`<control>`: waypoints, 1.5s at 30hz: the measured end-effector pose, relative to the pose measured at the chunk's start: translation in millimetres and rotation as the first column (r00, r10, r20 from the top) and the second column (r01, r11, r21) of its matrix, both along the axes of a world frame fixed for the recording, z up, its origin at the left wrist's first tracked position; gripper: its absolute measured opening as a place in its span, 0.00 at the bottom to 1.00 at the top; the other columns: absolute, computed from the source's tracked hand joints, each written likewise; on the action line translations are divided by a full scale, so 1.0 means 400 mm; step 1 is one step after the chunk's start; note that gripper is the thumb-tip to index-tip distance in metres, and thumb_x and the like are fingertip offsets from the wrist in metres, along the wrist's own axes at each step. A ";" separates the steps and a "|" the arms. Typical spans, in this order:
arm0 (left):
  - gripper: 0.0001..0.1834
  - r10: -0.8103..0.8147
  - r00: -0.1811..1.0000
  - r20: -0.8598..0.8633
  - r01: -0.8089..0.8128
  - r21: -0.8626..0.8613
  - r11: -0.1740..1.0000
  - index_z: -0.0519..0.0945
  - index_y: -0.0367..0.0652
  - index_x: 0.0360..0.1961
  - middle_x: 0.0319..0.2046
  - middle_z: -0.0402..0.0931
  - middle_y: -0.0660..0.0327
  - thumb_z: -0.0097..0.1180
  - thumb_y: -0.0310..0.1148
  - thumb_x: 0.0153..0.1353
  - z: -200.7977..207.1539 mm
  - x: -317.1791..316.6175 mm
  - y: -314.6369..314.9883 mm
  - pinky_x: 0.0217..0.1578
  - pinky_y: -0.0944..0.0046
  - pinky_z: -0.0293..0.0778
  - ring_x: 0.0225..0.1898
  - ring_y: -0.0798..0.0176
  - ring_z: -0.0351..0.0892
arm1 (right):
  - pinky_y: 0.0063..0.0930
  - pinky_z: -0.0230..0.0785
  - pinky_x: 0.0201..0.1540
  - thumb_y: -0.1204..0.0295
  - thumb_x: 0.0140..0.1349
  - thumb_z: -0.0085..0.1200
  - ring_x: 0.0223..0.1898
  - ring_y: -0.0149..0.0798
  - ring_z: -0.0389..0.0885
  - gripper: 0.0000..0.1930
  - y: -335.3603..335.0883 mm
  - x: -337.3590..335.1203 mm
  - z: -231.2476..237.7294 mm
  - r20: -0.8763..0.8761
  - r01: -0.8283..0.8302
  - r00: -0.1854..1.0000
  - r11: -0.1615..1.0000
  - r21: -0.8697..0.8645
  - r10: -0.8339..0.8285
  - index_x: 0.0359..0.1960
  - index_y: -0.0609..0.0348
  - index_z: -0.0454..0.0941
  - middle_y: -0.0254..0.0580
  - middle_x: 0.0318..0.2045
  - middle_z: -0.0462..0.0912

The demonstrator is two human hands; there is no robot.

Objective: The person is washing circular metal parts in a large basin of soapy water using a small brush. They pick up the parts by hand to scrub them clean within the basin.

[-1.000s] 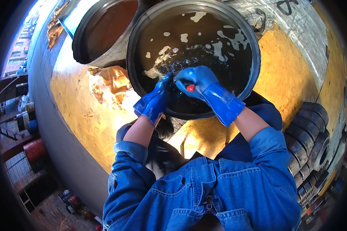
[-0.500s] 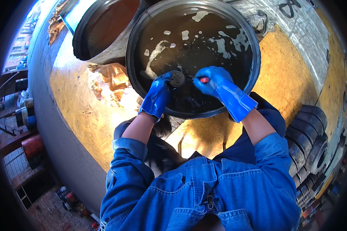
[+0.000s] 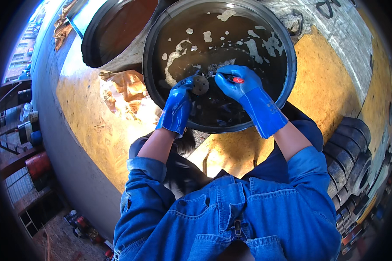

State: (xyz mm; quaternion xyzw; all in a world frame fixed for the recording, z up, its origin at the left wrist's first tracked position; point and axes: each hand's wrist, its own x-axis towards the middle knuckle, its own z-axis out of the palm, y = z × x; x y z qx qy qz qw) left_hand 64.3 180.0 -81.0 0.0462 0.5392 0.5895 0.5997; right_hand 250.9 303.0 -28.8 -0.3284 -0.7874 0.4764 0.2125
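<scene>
In a blue rubber glove, my left hand (image 3: pixel 177 102) grips a round grey metal disc (image 3: pixel 200 85) with small holes in its face, held over the near part of a wide black tub (image 3: pixel 290 71). My right hand (image 3: pixel 245 87), gloved the same way, is closed round a red-handled tool (image 3: pixel 238 80); the fist covers most of it, and its working end cannot be made out. It is just right of the disc. Murky brown water (image 3: pixel 222 48) with patches of white foam fills the tub, and a bright splash (image 3: pixel 217 66) shows beside my right fingers.
Another dark-rimmed container (image 3: pixel 122 32) with reddish-brown contents stands at the far left. Crumpled brown wrapping (image 3: pixel 125 91) lies left of the tub on the yellowish floor (image 3: pixel 91 126). Stacked dark metal rings (image 3: pixel 346 148) are at the right. A curved grey wall edge (image 3: pixel 52 104) runs down the left.
My right hand has moved slightly up and left, closer to the disc, and a splash has appeared beside it. My left hand still holds the disc in nearly the same spot.
</scene>
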 end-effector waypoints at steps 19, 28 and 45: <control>0.19 -0.093 0.995 -0.033 0.098 0.192 0.977 0.80 0.33 0.59 0.53 0.83 0.51 0.51 0.35 0.76 0.001 0.024 0.022 0.58 0.56 0.79 0.53 0.56 0.83 | 0.30 0.79 0.42 0.61 0.62 0.64 0.33 0.38 0.87 0.11 0.001 -0.022 -0.059 0.247 -0.079 0.946 0.887 -0.454 0.210 0.36 0.56 0.89 0.48 0.34 0.90; 0.34 -0.138 0.960 0.243 0.139 0.014 0.990 0.70 0.40 0.69 0.59 0.79 0.53 0.47 0.56 0.75 0.102 0.079 0.027 0.62 0.54 0.75 0.57 0.56 0.80 | 0.42 0.74 0.32 0.66 0.56 0.65 0.27 0.42 0.85 0.12 -0.048 -0.023 -0.059 0.569 -0.418 0.822 0.689 0.592 0.011 0.42 0.49 0.83 0.38 0.29 0.84; 0.27 -0.169 0.956 -0.240 0.229 0.246 0.942 0.65 0.48 0.74 0.70 0.69 0.52 0.47 0.39 0.76 -0.057 -0.012 -0.033 0.64 0.48 0.72 0.66 0.48 0.74 | 0.26 0.80 0.49 0.72 0.65 0.62 0.41 0.29 0.87 0.10 -0.026 0.018 0.042 -0.226 -0.126 0.973 0.924 -0.361 0.045 0.47 0.60 0.87 0.38 0.40 0.90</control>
